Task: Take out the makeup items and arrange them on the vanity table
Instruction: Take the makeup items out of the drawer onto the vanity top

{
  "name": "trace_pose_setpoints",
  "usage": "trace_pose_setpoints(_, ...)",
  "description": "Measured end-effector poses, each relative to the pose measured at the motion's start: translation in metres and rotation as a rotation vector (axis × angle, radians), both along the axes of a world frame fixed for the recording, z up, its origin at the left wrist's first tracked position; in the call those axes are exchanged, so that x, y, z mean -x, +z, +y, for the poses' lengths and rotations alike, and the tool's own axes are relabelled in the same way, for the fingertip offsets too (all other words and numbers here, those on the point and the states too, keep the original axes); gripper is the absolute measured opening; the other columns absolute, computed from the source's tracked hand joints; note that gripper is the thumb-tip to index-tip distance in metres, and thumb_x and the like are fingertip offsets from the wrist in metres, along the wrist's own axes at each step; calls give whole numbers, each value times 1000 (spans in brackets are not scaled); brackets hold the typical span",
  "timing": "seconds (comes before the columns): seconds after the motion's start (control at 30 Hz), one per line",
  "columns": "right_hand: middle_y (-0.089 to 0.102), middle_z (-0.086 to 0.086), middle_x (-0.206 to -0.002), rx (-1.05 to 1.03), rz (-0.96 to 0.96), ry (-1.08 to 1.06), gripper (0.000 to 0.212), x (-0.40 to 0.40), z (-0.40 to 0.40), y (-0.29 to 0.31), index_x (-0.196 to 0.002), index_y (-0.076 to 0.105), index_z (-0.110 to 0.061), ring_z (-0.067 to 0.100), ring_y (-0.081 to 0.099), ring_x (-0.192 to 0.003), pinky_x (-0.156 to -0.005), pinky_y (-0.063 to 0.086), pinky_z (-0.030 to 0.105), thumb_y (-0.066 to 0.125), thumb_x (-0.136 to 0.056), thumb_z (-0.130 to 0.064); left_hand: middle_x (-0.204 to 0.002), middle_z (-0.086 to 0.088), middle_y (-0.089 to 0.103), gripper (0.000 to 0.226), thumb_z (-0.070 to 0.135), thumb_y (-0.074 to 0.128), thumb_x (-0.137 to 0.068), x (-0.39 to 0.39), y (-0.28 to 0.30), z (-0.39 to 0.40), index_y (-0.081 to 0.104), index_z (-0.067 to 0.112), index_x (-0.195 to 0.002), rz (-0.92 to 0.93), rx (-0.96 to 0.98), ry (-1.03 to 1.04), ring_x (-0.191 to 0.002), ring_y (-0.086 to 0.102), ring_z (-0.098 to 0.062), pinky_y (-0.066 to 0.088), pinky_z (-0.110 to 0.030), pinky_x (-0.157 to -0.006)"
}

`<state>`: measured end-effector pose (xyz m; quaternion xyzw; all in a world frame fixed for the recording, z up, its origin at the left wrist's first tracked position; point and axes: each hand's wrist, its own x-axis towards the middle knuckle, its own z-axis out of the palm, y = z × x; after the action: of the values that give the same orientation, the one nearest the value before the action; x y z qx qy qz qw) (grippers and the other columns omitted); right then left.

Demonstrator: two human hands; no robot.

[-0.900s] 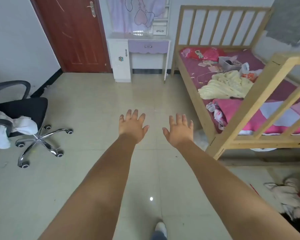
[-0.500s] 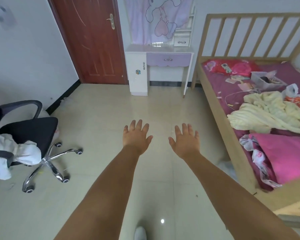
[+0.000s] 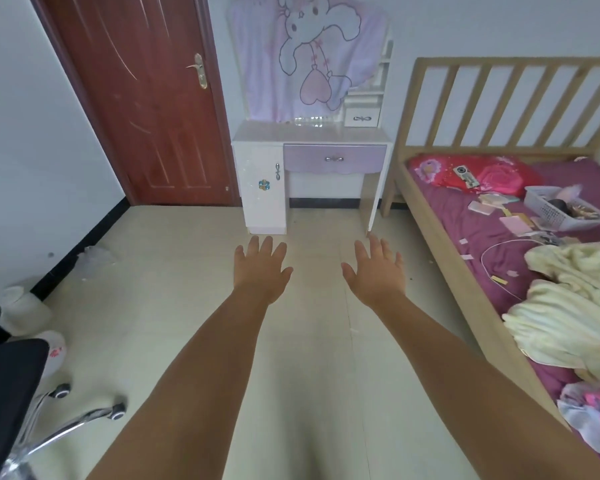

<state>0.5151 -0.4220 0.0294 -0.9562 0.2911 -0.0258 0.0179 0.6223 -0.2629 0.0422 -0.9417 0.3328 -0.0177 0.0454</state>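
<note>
Tiled bedroom floor (image 3: 153, 306), vanity table (image 3: 310, 135) ahead, both hands' fingers (image 3: 260, 247) spread, empty

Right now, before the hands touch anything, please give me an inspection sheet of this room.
Surface: vanity table top looks bare; purple drawer closed.
Job's things: white basket on the bed holds small items; makeup not confirmed.
Clutter: papers, cream blanket on bed.
Hands: left hand and right hand open, empty.
Cables: white cord on bed.
Surroundings: closed door, office chair.
</note>
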Motion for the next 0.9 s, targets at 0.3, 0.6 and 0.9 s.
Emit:
trace_pose_setpoints(0.3,8,7,-154,-42,-9,-13,56,-210,-144,-29,-144,13,-19,27,3,-142,-114,8,47,22,-95,-46,-154,1,11,50,43,24,-96,-205,-29,-152,15,25,-143,29,18,-32,-142,5,-24,10,-43,-113)
trace_pose_setpoints(0.6,19,9,-150,-8,-3,16,55,-404,-273,-38,-142,22,-15,25,15,-140,-112,19,45,27,-95,-43,-151,1,18,50,44,27,-95,-408,-32,-268,19,26,-141,8,65,7,-141,11,-24,17,-41,-111)
trace_pose_setpoints(0.9,21,9,-150,-65,-2,-58,52,-607,-390,-65,-140,26,-14,23,16,-139,-112,19,42,30,-96,-39,-153,1,16,50,43,26,-96,-631,-52,-377,18,25,-142,26,27,-42,-141,10,-23,17,-40,-110)
